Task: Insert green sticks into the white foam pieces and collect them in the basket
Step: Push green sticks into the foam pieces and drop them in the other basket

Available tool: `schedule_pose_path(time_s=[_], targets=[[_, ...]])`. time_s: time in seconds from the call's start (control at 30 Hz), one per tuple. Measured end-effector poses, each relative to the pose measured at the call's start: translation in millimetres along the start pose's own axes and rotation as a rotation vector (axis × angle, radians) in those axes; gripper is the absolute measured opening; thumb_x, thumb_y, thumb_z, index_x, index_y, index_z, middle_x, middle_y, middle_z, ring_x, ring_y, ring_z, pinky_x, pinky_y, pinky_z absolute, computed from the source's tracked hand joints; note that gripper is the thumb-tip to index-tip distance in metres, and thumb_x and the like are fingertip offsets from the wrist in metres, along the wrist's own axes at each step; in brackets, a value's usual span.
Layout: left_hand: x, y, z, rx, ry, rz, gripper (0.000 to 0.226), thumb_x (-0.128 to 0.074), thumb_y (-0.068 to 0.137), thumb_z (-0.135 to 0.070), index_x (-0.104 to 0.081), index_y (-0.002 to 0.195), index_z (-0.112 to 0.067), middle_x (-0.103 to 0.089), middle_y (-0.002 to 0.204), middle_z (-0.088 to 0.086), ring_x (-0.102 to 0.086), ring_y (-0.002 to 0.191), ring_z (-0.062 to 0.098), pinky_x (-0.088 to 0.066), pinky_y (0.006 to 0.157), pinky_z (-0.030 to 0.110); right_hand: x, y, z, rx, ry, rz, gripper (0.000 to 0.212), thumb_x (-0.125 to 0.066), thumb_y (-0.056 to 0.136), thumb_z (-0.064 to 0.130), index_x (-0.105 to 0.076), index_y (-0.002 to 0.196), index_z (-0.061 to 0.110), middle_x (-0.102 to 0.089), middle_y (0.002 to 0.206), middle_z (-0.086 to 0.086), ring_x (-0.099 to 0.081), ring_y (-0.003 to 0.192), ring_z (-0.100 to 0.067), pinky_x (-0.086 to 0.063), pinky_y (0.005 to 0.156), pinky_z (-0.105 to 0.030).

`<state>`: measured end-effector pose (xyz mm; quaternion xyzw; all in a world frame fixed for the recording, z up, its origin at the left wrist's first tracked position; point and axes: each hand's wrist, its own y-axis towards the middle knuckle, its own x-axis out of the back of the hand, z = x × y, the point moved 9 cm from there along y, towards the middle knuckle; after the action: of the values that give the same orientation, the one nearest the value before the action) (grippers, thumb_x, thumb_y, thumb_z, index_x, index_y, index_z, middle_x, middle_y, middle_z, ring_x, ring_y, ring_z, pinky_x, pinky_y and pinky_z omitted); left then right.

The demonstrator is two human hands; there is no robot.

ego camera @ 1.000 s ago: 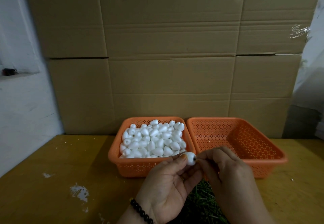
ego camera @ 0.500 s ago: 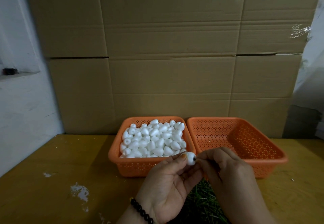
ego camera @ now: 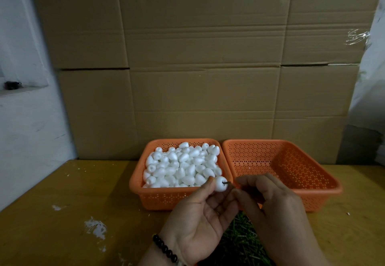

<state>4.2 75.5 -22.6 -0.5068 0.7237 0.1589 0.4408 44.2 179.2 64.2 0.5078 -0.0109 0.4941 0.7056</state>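
Inserting step: left hand (ego camera: 200, 213) pinches a foam piece (ego camera: 219, 183) just before the full basket (ego camera: 179, 200); right hand (ego camera: 270, 201) pinches the stick (ego camera: 228, 183) at its hole. Next, likely: seat stick, drop into empty basket (ego camera: 312, 195) on desk (ego camera: 62, 213).

two orange baskets (ego camera: 229, 161) side by side on the table, one heap of white foam pieces (ego camera: 183, 165) way too many to count, one foam piece (ego camera: 220, 183) held up, one stick (ego camera: 228, 183), two hands (ego camera: 239, 213)
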Motion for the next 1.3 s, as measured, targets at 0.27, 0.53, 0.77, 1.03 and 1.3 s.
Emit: schedule_pose_path(time_s=[0.27,0.53,0.77,1.03,1.3], targets=[[0.6,4.0,4.2,0.089,-0.343,0.023,0.043,-0.066,0.076,-0.014,-0.063,0.108,0.013,-0.070,0.099,0.023,-0.072,0.071,0.029,-0.059,0.051,0.035,3.8,-0.1,-0.1,0.016,0.031,-0.038,0.018,-0.072,0.077,0.023,-0.070,0.095,0.022,-0.060,0.087,0.018,-0.060,0.084,0.003,-0.048,0.070,-0.009],[-0.1,4.2,1.4,0.069,-0.452,0.006,0.049,-0.063,0.074,-0.011,-0.059,0.116,0.014,-0.069,0.095,0.025,-0.071,0.067,0.032,-0.059,0.051,0.038,5.9,1.1,5.3,0.035,0.008,-0.056,0.029,-0.054,0.080,0.040,-0.070,0.093,0.020,-0.059,0.086,0.015,-0.060,0.073,0.003,-0.049,0.071,-0.014],[-1.8,1.7,0.1,0.059,-0.469,0.010,0.048,-0.064,0.074,-0.010,-0.059,0.116,0.013,-0.069,0.098,0.026,-0.071,0.070,0.033,-0.060,0.055,0.040,5.6,1.4,4.6,0.034,-0.012,-0.050,0.028,-0.054,0.080,0.040,-0.070,0.092,0.020,-0.060,0.084,0.013,-0.061,0.071,0.000,-0.050,0.070,-0.018],[-1.5,1.0,-3.0,0.029,-0.437,0.018,0.048,-0.065,0.073,-0.005,-0.058,0.118,0.012,-0.067,0.109,0.026,-0.072,0.078,0.035,-0.060,0.058,0.041,6.8,2.5,3.9,0.024,-0.017,-0.053,0.030,-0.053,0.079,0.041,-0.070,0.092,0.020,-0.060,0.084,0.014,-0.061,0.070,0.001,-0.053,0.062,-0.017],[0.3,2.2,-5.1,-0.018,-0.345,0.014,0.050,-0.066,0.069,0.002,-0.057,0.117,0.011,-0.067,0.109,0.028,-0.072,0.079,0.033,-0.060,0.059,0.037,4.1,1.0,-0.6,0.018,-0.057,-0.030,0.013,-0.073,0.077,0.019,-0.071,0.090,0.019,-0.061,0.083,0.013,-0.060,0.071,0.001,-0.051,0.065,-0.018]])
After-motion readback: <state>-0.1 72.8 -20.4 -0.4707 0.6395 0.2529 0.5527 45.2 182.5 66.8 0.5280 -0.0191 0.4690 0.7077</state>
